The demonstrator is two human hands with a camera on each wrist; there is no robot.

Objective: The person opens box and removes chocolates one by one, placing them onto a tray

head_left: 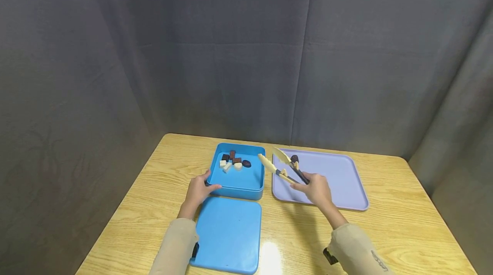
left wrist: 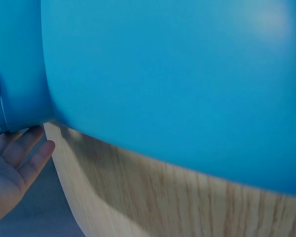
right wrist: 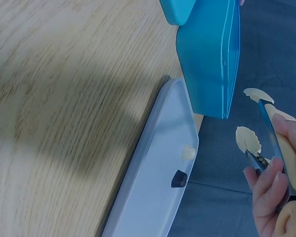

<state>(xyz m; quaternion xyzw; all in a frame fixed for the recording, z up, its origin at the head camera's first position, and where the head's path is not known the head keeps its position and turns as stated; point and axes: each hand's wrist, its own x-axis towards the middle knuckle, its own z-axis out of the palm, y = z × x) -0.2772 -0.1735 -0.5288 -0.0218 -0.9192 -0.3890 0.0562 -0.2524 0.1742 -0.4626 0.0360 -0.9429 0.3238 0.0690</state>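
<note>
My left hand (head_left: 197,190) holds the near left corner of an open blue box (head_left: 242,193), thumb at its front and fingers along its side. Inside the box lie several chocolates (head_left: 236,161), some dark brown and some white. My right hand (head_left: 316,189) grips a pair of tongs (head_left: 271,168) with cream, leaf-shaped tips, raised above the left part of a lavender tray (head_left: 339,180). The tips stand apart, with nothing seen between them. On the tray sit a dark chocolate (right wrist: 178,178) and a whitish piece (right wrist: 188,152), both seen in the right wrist view.
A flat blue lid (head_left: 229,234) lies on the wooden table (head_left: 400,223), in front of the box and beneath my left forearm. Grey curtains (head_left: 231,73) hang behind the table and at both sides. The tray stands close to the box's right side.
</note>
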